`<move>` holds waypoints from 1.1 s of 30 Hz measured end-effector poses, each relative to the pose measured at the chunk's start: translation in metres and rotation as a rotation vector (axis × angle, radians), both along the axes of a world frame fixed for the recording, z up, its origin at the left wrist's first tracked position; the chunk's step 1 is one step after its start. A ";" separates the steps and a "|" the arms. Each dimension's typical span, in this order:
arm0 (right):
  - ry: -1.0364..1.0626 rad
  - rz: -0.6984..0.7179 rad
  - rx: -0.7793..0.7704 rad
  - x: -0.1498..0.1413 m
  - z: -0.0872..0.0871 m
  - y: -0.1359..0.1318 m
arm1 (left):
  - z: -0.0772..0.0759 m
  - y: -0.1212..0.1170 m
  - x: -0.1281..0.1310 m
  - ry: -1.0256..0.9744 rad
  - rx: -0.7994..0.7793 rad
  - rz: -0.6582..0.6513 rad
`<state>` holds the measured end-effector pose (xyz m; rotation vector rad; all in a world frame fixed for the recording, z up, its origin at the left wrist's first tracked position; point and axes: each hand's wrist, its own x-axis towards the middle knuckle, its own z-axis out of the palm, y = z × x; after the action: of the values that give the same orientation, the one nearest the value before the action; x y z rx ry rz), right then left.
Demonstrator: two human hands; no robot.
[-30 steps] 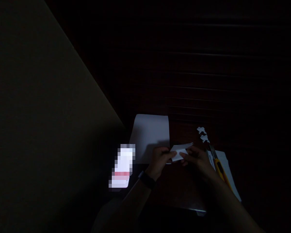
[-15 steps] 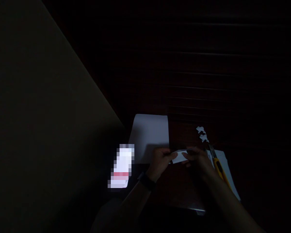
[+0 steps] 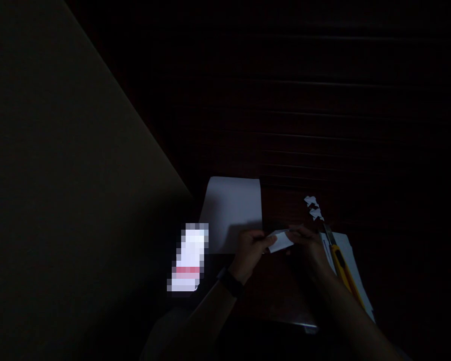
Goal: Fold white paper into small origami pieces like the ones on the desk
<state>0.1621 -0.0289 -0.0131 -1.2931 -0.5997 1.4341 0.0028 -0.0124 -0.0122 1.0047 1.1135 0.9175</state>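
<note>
A small piece of folded white paper is held up between my two hands, over the dark tabletop. My left hand, with a dark band on its wrist, pinches the paper's left end, thumb on top. At the right end, my right hand has its fingers closed on the paper's edge; some of those fingers are lost in shadow. Behind my left hand lies a large white sheet of paper.
A bright, pixelated phone-like screen glows at left. Small folded white paper pieces lie beyond my right hand. A yellow utility knife with its blade out rests on a stack of white paper. A wall rises at left.
My right hand has shifted slightly along the paper toward its right end, and its thumb has moved off the middle. My left hand keeps its pinch, nearly still.
</note>
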 end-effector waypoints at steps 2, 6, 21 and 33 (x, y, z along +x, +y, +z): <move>-0.007 0.038 0.059 -0.004 -0.001 -0.001 | 0.000 0.000 0.000 -0.009 0.017 0.030; -0.009 0.009 0.103 -0.007 -0.005 -0.003 | -0.001 0.000 0.001 0.074 0.084 0.021; 0.019 -0.176 0.165 -0.026 -0.005 -0.012 | 0.008 -0.016 0.014 0.272 0.324 0.162; -0.102 -0.145 0.202 -0.044 -0.005 -0.013 | 0.004 -0.019 0.022 0.113 0.197 0.308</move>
<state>0.1185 -0.0419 -0.0185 -1.2284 -0.6867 1.1639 0.0243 -0.0315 -0.0080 1.0728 1.3150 1.2493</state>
